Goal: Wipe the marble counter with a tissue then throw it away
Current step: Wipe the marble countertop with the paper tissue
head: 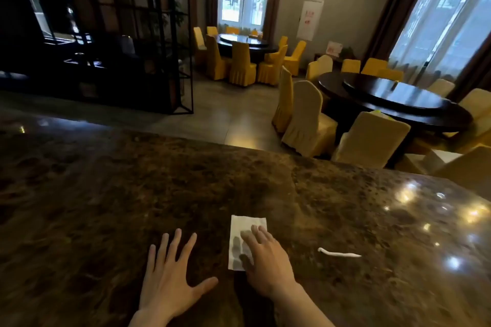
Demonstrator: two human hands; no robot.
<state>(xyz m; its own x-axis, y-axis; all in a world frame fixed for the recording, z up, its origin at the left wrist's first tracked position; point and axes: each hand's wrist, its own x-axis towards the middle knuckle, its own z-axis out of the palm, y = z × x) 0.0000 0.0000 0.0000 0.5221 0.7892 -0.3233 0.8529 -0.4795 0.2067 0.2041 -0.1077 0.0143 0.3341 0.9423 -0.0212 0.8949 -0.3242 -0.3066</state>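
Right hand flat on the tissue, fingers spread and pressing it onto the table, nothing gripped. Tissue white, oblong, lying flat, its far end reaching beyond the fingertips, its near right part under the palm; dark patches visible on it beside the fingers, wetness or shadow unclear. Left hand just left of the tissue, apart from it, palm down on the table, fingers splayed wide, thumb pointing toward the right hand, holding nothing. To the right of the right hand, well apart, a thin white twisted strip on the brown mottled marble. Bright glints on the polished surface farther right. Beyond the far edge of the table, ahead of both hands, yellow-covered chairs around dark round dining tables.
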